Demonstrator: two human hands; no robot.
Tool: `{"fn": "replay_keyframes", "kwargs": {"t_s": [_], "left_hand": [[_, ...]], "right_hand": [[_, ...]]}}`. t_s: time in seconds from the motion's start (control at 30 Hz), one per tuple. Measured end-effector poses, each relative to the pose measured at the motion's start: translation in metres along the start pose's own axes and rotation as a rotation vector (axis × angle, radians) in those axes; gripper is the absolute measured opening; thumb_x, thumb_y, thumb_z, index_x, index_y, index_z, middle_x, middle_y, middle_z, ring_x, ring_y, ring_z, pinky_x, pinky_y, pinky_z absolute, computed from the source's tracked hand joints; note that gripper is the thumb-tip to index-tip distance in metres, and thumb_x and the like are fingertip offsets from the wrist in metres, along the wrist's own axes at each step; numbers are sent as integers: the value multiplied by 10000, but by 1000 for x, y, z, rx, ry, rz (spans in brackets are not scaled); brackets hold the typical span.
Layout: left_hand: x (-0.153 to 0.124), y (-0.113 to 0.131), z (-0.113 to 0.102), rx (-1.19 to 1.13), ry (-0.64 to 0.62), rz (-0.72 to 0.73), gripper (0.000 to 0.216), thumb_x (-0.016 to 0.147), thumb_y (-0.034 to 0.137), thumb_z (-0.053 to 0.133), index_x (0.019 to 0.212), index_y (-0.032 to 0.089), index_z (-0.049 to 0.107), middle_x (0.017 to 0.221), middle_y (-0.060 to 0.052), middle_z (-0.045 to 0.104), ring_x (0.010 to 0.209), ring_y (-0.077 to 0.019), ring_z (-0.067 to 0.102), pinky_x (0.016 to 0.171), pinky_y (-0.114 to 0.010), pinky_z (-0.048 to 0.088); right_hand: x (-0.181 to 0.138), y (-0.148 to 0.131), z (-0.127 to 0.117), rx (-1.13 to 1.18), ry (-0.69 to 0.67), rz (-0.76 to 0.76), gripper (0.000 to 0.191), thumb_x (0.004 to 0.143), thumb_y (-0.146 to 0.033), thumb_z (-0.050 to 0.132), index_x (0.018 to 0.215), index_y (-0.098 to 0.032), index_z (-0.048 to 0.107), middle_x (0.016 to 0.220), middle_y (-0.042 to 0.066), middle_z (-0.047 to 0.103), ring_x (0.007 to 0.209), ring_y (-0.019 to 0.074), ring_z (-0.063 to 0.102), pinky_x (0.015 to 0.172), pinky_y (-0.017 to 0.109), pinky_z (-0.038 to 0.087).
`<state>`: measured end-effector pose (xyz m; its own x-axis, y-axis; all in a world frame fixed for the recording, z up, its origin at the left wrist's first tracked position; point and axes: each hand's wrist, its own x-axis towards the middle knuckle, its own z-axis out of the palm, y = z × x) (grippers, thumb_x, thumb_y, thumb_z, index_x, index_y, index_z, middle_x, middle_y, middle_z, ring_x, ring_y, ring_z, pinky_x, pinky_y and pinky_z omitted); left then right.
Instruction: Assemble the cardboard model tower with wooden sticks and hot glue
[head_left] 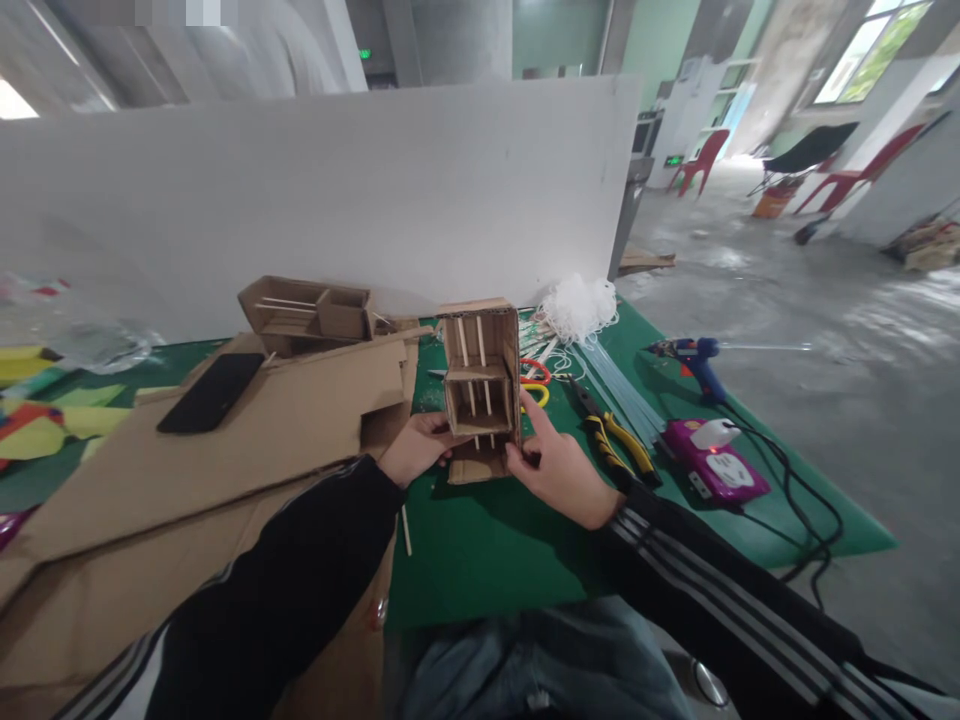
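Note:
A small cardboard shelf box (478, 372) with several compartments stands on the green table in front of me. Thin pale sticks run upright through its openings. My left hand (424, 447) grips its lower left side, fingers closed at the edge of the card. On the lower right side my right hand (562, 465) holds it, thumb near the bottom compartment and index finger stretched up along the side wall. Behind the box's right side lie scissors (537, 398) with red and yellow handles, partly hidden. A loose stick (406, 530) rests below my left hand.
Large cardboard sheets (300, 410) with a black phone (212, 392) cover the left. Another cardboard box (307, 312) stands behind. At right are pliers (619, 440), glue sticks (619, 390), a glue gun (694, 362), a purple power strip (712, 465) with cables, and white string (577, 308).

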<state>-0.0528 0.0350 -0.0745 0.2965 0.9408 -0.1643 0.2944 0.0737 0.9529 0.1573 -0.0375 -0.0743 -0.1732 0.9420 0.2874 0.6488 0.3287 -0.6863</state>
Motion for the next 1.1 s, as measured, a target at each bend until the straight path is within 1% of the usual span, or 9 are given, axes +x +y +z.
{"fn": "replay_keyframes", "kwargs": {"t_s": [0.13,0.37,0.53,0.73,0.9,1.1], "left_hand": [[1,0,0,23,0,4,434,616,544,828,756,149,717,508,52,506,450,-66,416,408,-173,367],[2,-1,-1,50,-2,15,377,672,515,803,764,158,725,523,38,542,449,-72,432,412,-181,386],[2,-2,-1,52,-3,20,403,663,538,805,758,154,727,505,38,530,446,-74,437,411,-183,388],[3,-3,-1,26,-27,21,456,610,576,823,759,154,731,559,24,568,472,-71,447,423,-181,402],[2,-2,-1,8,-41,23,487,602,592,822,785,150,733,553,32,547,482,-69,442,429,-175,391],[0,-1,-2,28,-47,24,501,601,596,816,811,149,736,592,12,580,502,-84,465,448,-193,412]], "right_hand": [[0,0,1,11,3,13,760,909,-243,496,1574,-99,160,534,-107,512,481,136,507,559,239,330],[0,-1,0,48,3,16,771,908,-238,507,1579,-114,148,533,-112,483,474,132,478,541,235,315],[-1,-1,-1,63,-15,13,776,914,-240,505,1585,-124,133,539,-111,480,474,132,477,544,234,314],[-1,-1,-1,64,-11,7,777,919,-249,516,1586,-127,137,531,-112,461,472,136,479,535,238,296],[-1,-1,-2,64,-21,9,775,929,-252,512,1589,-128,126,542,-105,480,483,137,494,536,236,296],[-1,1,-2,58,-20,0,765,923,-251,511,1584,-135,143,556,-98,503,494,141,518,536,237,302]]}}
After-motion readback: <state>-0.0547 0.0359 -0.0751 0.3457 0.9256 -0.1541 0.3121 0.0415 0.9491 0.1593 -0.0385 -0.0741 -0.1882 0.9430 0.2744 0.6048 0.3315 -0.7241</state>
